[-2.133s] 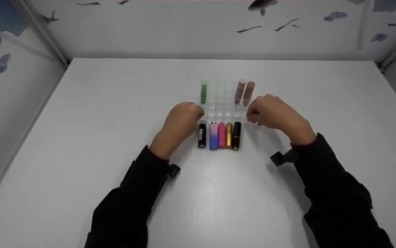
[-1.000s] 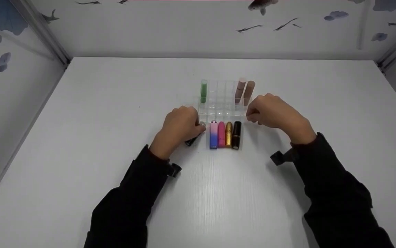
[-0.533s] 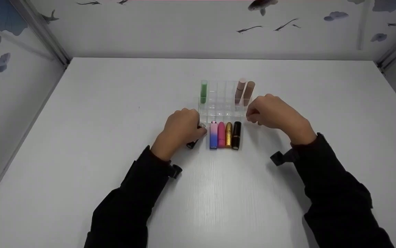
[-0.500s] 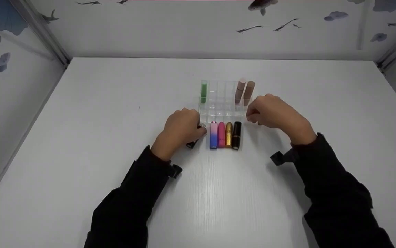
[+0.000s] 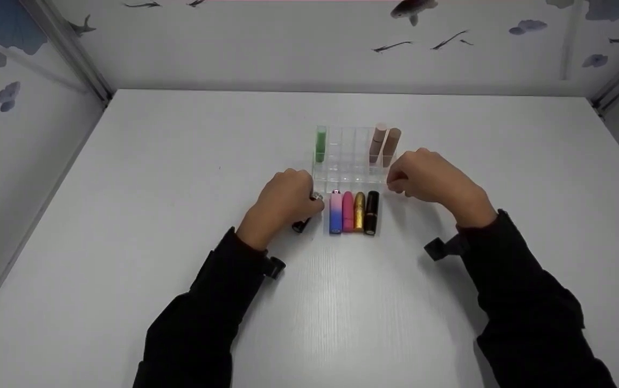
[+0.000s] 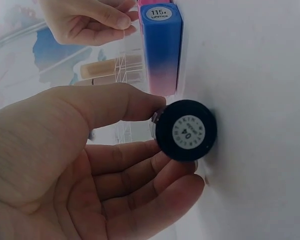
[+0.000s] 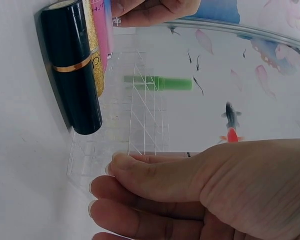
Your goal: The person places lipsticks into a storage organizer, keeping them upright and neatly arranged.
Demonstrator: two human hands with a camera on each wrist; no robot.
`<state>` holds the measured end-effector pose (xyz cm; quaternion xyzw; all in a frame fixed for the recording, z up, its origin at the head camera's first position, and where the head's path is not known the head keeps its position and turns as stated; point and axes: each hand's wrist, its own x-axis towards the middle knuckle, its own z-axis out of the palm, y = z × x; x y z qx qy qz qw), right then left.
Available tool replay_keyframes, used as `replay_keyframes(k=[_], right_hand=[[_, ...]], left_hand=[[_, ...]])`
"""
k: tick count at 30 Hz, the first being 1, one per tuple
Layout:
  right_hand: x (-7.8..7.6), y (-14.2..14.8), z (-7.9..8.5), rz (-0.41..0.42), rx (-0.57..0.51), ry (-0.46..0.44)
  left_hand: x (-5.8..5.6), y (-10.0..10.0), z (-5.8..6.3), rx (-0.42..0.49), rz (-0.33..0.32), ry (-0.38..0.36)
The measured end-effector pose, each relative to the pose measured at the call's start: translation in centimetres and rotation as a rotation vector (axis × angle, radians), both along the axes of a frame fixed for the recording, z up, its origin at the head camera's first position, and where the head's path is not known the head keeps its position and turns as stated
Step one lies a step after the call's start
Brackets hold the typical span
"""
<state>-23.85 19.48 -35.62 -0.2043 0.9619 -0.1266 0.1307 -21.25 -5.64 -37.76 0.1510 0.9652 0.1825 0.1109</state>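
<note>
Plainly white table (image 5: 341, 323), fish-patterned wall (image 5: 287, 48) behind

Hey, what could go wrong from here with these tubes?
The black tube pinched in the left hand might knock the nearby pink-and-blue lipstick and disturb that closely set row. It could also slip from the thumb and fingers. The right hand, at the edge of the clear organizer, might nudge it and shift the two brown tubes inside.
</note>
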Motion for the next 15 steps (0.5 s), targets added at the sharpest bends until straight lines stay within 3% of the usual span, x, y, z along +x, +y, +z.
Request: replay_keyframes(k=[9,15], right_hand=[[0.1,0.05,0.0,0.011,-0.005,0.002],[0.08,0.02,0.09,0.011,0.009,0.006]], left_hand=[[0.01,0.06,-0.14,-0.015,-0.011,0.046],[0.03,0.05,0.39,-0.01,-0.017,0.082]])
